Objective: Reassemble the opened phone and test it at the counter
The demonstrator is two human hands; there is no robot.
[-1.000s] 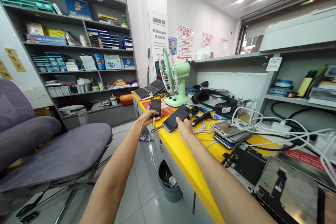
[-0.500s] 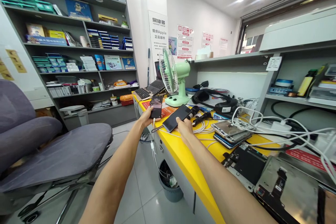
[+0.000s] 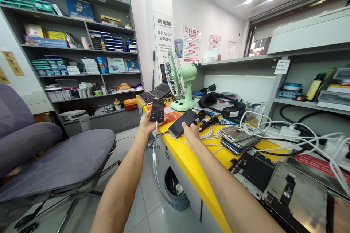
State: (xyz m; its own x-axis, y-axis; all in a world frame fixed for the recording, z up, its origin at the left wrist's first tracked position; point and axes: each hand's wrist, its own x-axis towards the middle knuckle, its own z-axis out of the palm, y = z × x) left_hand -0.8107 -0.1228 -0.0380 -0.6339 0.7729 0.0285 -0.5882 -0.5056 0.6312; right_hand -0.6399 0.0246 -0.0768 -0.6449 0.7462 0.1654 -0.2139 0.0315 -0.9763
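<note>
My left hand (image 3: 147,123) is closed round a dark smartphone (image 3: 157,110), held up at the desk's left edge. Its lit screen shows what looks like a keypad. From its lower end a white charging cable (image 3: 155,156) hangs down beside the desk. My right hand (image 3: 190,131) grips the lower right edge of a second phone (image 3: 182,123), whose screen is black; it lies low over the yellow desktop (image 3: 188,164). A black-and-white braided cord (image 3: 162,134) runs between the two phones.
A green fan (image 3: 187,94) stands behind the phones, with a laptop (image 3: 161,90) beyond it. Right of my hand are a black headset (image 3: 222,105), stacked phone parts (image 3: 239,136) and tangled white cables (image 3: 303,135). A waste bin (image 3: 177,198) stands below; a grey chair (image 3: 62,153) is left.
My left hand has moved slightly left and down with its phone. That screen has changed from a clock display to a keypad-like one. My right hand stays on the second phone.
</note>
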